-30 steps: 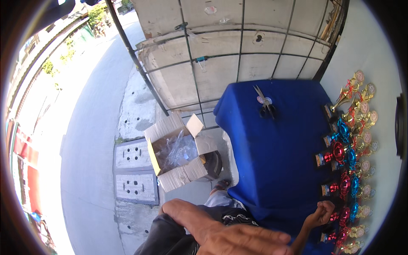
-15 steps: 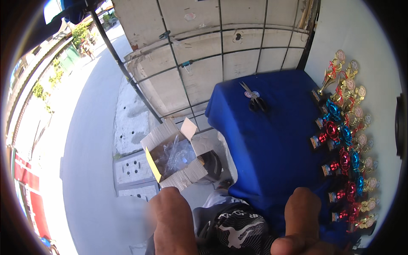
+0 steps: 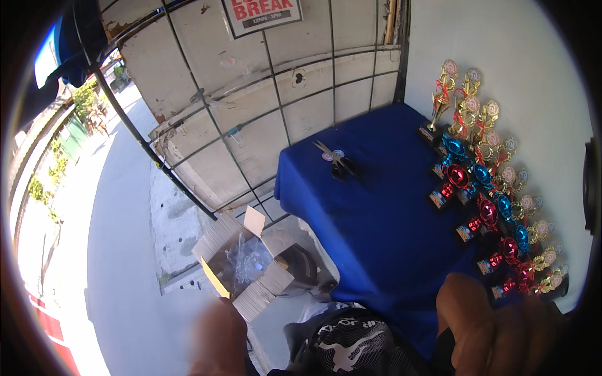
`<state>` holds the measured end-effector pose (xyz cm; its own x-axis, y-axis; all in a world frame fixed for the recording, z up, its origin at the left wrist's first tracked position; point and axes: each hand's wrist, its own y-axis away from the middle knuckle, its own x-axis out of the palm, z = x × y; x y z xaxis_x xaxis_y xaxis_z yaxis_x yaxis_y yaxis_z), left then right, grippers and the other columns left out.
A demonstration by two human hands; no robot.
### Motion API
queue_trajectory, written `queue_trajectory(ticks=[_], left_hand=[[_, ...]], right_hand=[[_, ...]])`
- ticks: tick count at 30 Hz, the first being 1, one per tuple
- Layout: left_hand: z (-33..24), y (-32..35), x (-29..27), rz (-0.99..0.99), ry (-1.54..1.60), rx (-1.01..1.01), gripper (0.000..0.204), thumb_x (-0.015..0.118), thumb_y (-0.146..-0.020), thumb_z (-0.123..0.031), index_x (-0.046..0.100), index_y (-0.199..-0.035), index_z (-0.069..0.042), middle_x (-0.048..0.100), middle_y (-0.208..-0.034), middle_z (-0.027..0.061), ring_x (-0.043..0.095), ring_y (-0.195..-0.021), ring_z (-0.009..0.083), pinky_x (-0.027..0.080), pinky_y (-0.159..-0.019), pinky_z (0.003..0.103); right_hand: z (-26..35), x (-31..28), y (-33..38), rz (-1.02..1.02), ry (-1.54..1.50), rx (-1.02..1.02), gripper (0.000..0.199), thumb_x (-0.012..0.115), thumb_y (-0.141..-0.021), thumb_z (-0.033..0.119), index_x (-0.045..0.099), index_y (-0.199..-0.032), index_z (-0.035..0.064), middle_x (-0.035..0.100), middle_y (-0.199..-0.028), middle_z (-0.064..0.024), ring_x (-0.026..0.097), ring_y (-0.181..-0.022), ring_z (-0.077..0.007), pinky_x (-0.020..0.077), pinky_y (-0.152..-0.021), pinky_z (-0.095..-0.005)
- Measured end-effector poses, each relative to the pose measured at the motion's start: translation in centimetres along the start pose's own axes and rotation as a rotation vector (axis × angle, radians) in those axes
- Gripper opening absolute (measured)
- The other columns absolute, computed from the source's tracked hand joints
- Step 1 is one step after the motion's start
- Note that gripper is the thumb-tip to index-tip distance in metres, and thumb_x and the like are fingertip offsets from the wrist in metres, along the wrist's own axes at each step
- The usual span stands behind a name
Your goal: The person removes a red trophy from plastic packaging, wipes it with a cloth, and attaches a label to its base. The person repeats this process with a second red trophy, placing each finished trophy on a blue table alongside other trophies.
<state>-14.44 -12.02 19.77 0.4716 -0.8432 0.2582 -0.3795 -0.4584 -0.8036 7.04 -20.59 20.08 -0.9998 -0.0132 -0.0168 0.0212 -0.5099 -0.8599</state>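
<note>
Down at the lower edge, both hands rise into view, neither holding anything visible. The right hand (image 3: 495,326) is close to the camera, over the near corner of the desk (image 3: 376,244), which is draped in a blue cloth; its fingers (image 3: 467,313) look loosely curled, though whether they are released or clenched I cannot tell, since the tips run out of view. The left hand (image 3: 219,341) is blurred, off the desk's left side, above the pavement; its state I cannot tell either.

Nearest the right hand is the row of small trophies (image 3: 495,207), red, blue and gold, standing along the desk's right edge against the white wall. The row's long axis runs from just ahead of the right hand away toward the desk's far right corner, so the closest trophy sits just beyond and slightly right of those fingers. The right hand is clearly the nearer one; the left is well apart from the row.

Scissors (image 3: 338,163) lie near the desk's far edge, handles toward the person. Left of the desk, on the ground, an open cardboard box (image 3: 241,266) holds crumpled clear plastic, near the left hand.
</note>
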Motion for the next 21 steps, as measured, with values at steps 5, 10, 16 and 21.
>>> queue_trajectory(ticks=[5,10,16,21], left_hand=[[0.5,-0.8,-0.4,0.041,0.005,-0.022,0.041,0.042,-0.108,-0.039,0.052,-0.132,-0.007,0.059,-0.125,0.0253,0.058,-0.108,0.0388,0.042,-0.101,0.054],[0.4,-1.2,-0.6,0.084,0.000,0.005,0.039,0.042,-0.108,-0.038,0.054,-0.127,-0.007,0.060,-0.122,0.0241,0.059,-0.104,0.0362,0.043,-0.099,0.052],[0.8,-1.5,-1.2,0.096,0.002,0.005,0.036,0.043,-0.108,-0.037,0.057,-0.122,-0.007,0.061,-0.118,0.0227,0.061,-0.099,0.0331,0.045,-0.095,0.050],[1.1,-2.0,-1.4,0.123,0.011,0.014,0.035,0.043,-0.108,-0.036,0.060,-0.117,-0.007,0.062,-0.115,0.0214,0.062,-0.095,0.0305,0.047,-0.093,0.048]], right_hand=[[1.3,-0.7,0.3,-0.052,-0.047,0.053,0.026,0.063,-0.098,0.021,0.060,-0.116,0.0028,0.065,-0.108,-0.0135,0.066,-0.099,-0.0258,0.0554,-0.090,-0.0392],[1.7,-1.3,0.4,-0.077,-0.180,0.109,0.024,0.064,-0.097,0.019,0.060,-0.114,0.0028,0.065,-0.107,-0.0125,0.066,-0.099,-0.0249,0.0555,-0.089,-0.0377],[2.3,-1.5,0.0,-0.107,-0.236,0.166,0.021,0.066,-0.097,0.017,0.061,-0.112,0.0028,0.066,-0.106,-0.0114,0.067,-0.098,-0.0239,0.0557,-0.089,-0.0359],[2.7,-2.4,0.8,-0.135,-0.287,0.208,0.019,0.067,-0.097,0.016,0.061,-0.110,0.0028,0.066,-0.105,-0.0105,0.067,-0.097,-0.0230,0.0558,-0.089,-0.0345]])
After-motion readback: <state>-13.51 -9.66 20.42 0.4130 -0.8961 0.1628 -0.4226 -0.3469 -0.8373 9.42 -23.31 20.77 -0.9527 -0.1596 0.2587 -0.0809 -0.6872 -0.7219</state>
